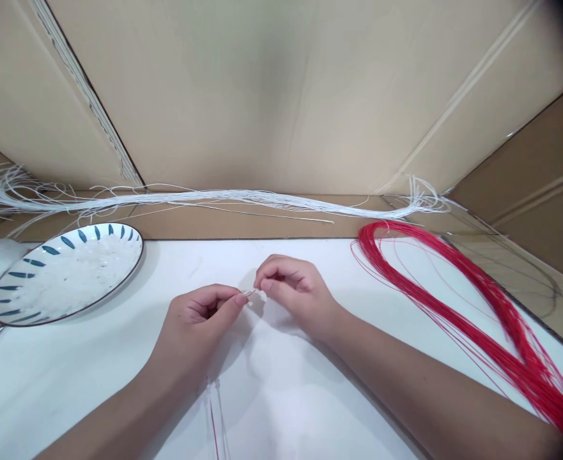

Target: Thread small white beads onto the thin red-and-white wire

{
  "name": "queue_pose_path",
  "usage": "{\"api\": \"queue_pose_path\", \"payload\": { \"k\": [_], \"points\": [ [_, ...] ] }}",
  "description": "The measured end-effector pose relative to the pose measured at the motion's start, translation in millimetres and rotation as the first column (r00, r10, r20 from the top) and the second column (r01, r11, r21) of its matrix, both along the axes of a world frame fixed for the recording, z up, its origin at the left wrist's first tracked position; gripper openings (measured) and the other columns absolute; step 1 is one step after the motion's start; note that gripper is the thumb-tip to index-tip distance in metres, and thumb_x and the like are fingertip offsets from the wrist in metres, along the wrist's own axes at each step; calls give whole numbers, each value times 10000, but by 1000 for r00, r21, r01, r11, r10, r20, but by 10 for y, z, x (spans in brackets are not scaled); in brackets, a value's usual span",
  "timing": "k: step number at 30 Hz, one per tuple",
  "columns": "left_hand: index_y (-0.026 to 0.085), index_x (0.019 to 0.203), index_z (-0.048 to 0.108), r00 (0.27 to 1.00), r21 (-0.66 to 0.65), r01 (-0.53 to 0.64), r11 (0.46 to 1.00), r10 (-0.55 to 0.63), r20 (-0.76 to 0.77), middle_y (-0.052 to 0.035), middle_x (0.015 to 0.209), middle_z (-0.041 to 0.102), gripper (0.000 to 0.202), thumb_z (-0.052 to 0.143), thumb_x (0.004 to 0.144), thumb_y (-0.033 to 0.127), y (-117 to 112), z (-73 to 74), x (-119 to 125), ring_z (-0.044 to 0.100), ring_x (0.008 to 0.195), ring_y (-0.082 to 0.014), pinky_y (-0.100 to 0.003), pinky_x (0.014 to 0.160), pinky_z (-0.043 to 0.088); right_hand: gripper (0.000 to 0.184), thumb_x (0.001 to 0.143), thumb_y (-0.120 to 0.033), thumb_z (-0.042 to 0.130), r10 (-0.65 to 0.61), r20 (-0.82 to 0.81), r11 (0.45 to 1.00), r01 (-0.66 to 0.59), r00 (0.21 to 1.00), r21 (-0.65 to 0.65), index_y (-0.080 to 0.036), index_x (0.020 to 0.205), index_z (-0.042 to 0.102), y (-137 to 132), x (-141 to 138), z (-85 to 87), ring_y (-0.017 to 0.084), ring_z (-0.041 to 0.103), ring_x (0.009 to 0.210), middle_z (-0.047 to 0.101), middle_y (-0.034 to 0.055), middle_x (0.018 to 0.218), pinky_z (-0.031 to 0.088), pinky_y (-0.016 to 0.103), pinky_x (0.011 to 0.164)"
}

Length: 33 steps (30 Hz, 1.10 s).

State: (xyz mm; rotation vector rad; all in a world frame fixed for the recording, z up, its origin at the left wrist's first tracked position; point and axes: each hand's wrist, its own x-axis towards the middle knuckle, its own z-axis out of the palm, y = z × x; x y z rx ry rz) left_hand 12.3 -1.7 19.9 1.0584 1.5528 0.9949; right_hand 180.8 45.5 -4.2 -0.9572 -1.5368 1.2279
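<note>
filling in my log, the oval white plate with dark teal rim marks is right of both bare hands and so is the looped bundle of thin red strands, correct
Not quite: the head view shows the oval white plate to the left of both the left hand and the right hand. The looped bundle of thin red strands is indeed to their right.

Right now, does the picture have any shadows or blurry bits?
Head view: soft shadows on the white table by the left hand and right hand; head view: dark top right corner; head view: small white bits at the fingers too blurry to make out.
</note>
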Motion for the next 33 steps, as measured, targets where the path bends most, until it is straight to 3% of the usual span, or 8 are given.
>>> {"api": "queue_pose_path", "payload": {
  "k": [4,8,13,23,26,29,31,33],
  "points": [
    [193,700,755,999,-41,17,999,-15,48,21,622,549,261,750,710,454,-3,-27,2,411,564,-99,-219,508,290,179,803,-348,548,-119,160,992,125,980,-28,-194,771,634,234,203,-55,152,514,665,615,15,754,393,296,622],
    [185,672,739,1000,-23,15,1000,-14,27,48,562,455,252,744,717,434,-19,-13,18,329,530,-78,-210,484,223,93,732,-202,634,72,341,996,-52,937,-67,-181,781,710,363,342,-83,160,555,697,672,25,805,420,305,663],
    [192,664,736,999,-3,39,999,-39,27,39,568,494,260,746,710,448,-33,-17,26,357,535,-84,-219,485,230,206,774,-77,638,194,588,965,-262,785,32,-182,911,750,336,368,-17,180,625,878,706,48,1012,471,308,774],
    [196,668,741,996,2,87,996,-87,9,35,570,509,268,741,721,459,-30,-64,-2,371,543,-92,-224,505,257,133,843,-91,654,231,578,954,-299,783,24,-183,824,748,357,364,-26,163,632,832,705,33,941,471,295,741],
    [209,653,740,999,45,52,998,-52,2,30,589,544,234,750,727,431,-27,-67,7,399,545,-96,-228,499,269,71,841,-141,676,200,444,976,-215,873,-17,-178,803,723,362,357,-38,162,629,825,705,29,895,470,301,758],
    [212,642,753,999,132,9,991,-13,30,-24,956,753,196,766,732,386,-22,-59,11,411,528,-68,-242,501,319,99,822,-251,754,131,58,982,-121,990,-148,-170,809,698,295,277,-43,134,612,719,695,12,795,477,277,692],
    [211,632,752,997,133,5,991,-14,69,-44,1199,757,187,762,743,362,-17,-52,7,407,493,-49,-253,488,333,179,779,-288,826,138,-207,951,-188,969,-244,-165,806,699,213,182,-45,120,617,666,703,8,747,485,256,649],
    [215,614,738,993,121,10,993,-24,112,-54,1176,778,186,749,752,339,-9,-49,-2,525,527,-83,-264,518,390,198,746,-268,870,179,-393,895,-315,902,-316,-162,790,708,131,87,-49,114,646,657,719,10,728,510,238,643]
  ]
}}
